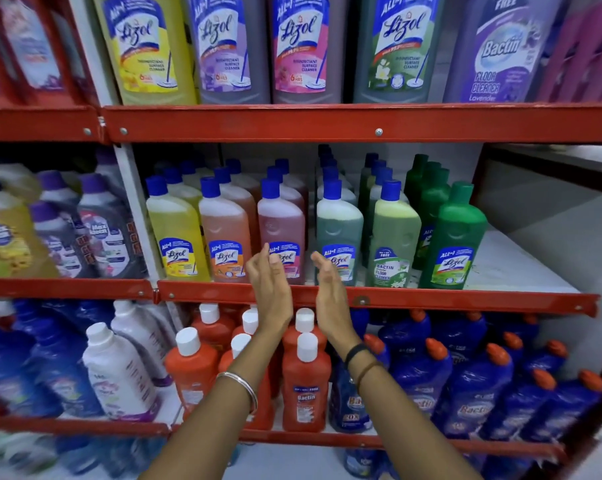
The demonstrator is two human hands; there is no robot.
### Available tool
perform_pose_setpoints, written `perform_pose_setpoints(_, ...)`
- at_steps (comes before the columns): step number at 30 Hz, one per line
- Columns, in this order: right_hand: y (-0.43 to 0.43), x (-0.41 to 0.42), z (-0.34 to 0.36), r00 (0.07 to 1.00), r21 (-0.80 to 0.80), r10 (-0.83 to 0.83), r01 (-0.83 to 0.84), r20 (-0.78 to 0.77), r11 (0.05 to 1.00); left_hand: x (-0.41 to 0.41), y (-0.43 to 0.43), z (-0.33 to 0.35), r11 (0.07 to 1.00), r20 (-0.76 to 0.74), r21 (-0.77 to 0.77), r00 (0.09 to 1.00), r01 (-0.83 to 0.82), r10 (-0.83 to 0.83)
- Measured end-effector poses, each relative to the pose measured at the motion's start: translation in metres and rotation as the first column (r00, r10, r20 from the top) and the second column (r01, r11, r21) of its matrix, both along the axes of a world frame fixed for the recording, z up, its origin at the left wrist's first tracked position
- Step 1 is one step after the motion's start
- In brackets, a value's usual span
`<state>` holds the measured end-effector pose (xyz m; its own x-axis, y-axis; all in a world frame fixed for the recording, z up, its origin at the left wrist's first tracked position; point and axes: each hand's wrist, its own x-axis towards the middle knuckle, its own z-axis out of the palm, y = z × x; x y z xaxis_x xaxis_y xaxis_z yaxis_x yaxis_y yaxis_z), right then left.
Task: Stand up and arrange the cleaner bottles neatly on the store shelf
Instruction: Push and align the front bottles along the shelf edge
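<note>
Upright cleaner bottles with blue caps stand in rows on the middle shelf [431, 301]: a yellow bottle [176, 233], an orange bottle [225, 230], a pink bottle [281, 223], a grey-green bottle [339, 226], a light green bottle [394, 233] and a dark green bottle [457, 237]. My left hand [270, 285] and my right hand [329, 289] are raised side by side in front of the shelf lip, palms facing each other, fingers apart, on either side of the pink bottle's lower part. Neither hand holds anything.
Large refill bottles [303, 46] fill the top shelf. Below stand red bottles with white caps [304, 386] and blue bottles with orange caps [476, 393]. The middle shelf's right end [514, 265] is bare white board. More bottles crowd the left bay [60, 223].
</note>
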<state>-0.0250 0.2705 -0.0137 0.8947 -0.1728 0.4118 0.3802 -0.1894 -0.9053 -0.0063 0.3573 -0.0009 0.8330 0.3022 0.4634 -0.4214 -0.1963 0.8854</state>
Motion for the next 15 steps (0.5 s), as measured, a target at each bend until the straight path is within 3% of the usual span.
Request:
perform_pose_setpoints(2,0.011,0.011,0.003,0.990,-0.057,0.077,-0.084,-0.121,0.995,0.010,0.009,-0.004,0.997,-0.079,0.050,0.995,0.064,-0.060)
perform_pose_setpoints(5,0.025,0.028,0.003,0.981,-0.089,0.050,-0.067,-0.188,0.994,0.020,0.022,-0.010,0.966,-0.164,0.133,0.966,0.221,-0.199)
perform_pose_setpoints(12,0.034,0.035,-0.006,0.988,-0.046,-0.093,0.088,-0.124,0.995,0.027,0.048,-0.017,0.895,-0.262,0.243,0.914,0.374,-0.310)
perform_pose_setpoints(15,0.052,0.024,-0.010,0.945,-0.014,-0.311,0.314,0.098,0.949,0.022,0.056,-0.018,0.918,-0.094,0.351,0.982,0.185,-0.162)
